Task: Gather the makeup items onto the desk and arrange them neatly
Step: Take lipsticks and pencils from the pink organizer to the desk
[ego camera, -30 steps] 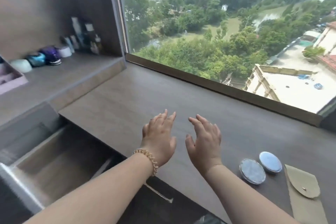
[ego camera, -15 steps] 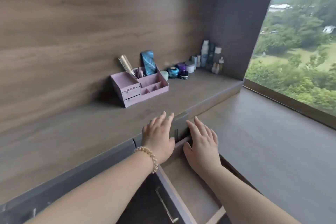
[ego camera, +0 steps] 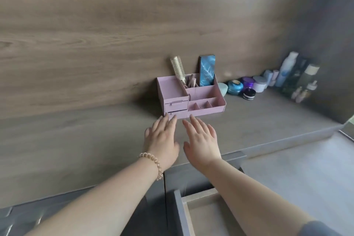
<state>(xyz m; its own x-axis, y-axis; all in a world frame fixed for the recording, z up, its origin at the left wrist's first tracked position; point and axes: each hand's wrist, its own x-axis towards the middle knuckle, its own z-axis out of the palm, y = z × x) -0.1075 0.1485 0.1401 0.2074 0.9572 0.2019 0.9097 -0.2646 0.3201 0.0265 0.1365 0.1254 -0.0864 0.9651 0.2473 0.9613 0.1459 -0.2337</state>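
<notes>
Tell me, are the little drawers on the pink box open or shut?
Shut. Both small drawers sit flush with the front of the pink organizer, with no gap showing.

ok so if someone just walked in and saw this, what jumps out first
The pink organizer against the wood wall, with a hairbrush and a blue patterned case standing in its back compartments. Both open hands, left hand and right hand, reach toward it, while jars and bottles line the shelf to its right.

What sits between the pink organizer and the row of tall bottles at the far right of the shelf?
In the head view, several small jars: a pale round one beside the pink organizer, then teal, purple, white and a dark low jar, before the bottles.
</notes>
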